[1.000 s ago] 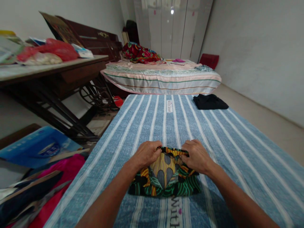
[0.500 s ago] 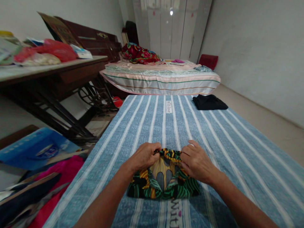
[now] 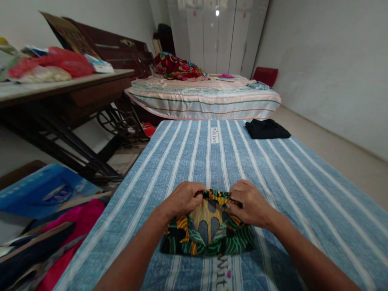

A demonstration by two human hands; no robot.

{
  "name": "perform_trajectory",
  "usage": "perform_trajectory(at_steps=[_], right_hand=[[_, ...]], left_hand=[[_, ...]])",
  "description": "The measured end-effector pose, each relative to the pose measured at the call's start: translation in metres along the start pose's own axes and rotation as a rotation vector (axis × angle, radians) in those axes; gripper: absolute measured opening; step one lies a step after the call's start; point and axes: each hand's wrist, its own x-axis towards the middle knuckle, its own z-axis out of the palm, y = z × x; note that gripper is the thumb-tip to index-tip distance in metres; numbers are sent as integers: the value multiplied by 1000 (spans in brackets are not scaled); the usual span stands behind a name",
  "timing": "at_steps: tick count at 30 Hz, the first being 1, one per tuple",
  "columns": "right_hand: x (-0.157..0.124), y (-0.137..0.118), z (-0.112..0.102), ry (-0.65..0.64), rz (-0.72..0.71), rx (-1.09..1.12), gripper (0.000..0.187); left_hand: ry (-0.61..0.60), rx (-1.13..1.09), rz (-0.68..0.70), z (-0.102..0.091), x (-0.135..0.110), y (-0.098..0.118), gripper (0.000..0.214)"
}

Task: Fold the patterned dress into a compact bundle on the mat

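Note:
A patterned shirt (image 3: 209, 226) in black, green and yellow lies folded into a compact bundle on the blue striped bedspread (image 3: 145, 169). Its collar edge faces away from me, and the paler inside of the fabric shows in the middle. My left hand (image 3: 186, 198) is closed on the left end of the collar. At the right end, my right hand (image 3: 249, 202) pinches the same collar between thumb and fingers. Most of the fingertips are hidden by the cloth and knuckles.
A folded black garment (image 3: 267, 129) lies at the bedspread's far right corner. Beyond stands a bed (image 3: 203, 99) with a red floral blanket (image 3: 177, 66). On the left are a sewing machine table (image 3: 100, 83), a blue box (image 3: 45, 190) and heaped clothes (image 3: 69, 238).
My right hand's fingers have curled in tighter on the collar, the raised finger now lowered. My left hand and the shirt stay nearly in place.

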Motion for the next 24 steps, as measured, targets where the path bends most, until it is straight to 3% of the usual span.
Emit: perform_trajectory(at_steps=[5, 9, 16, 24], right_hand=[[11, 7, -3, -65, 13, -12, 18], [11, 8, -1, -85, 5, -42, 17], [9, 9, -2, -126, 35, -106, 17], [21, -5, 2, -144, 61, -63, 19]], left_hand=[[-41, 12, -72, -2, 4, 0, 20], [-58, 16, 2, -2, 8, 2, 23], [-86, 82, 85, 0, 17, 2, 11], [-116, 53, 100, -4, 16, 5, 12]])
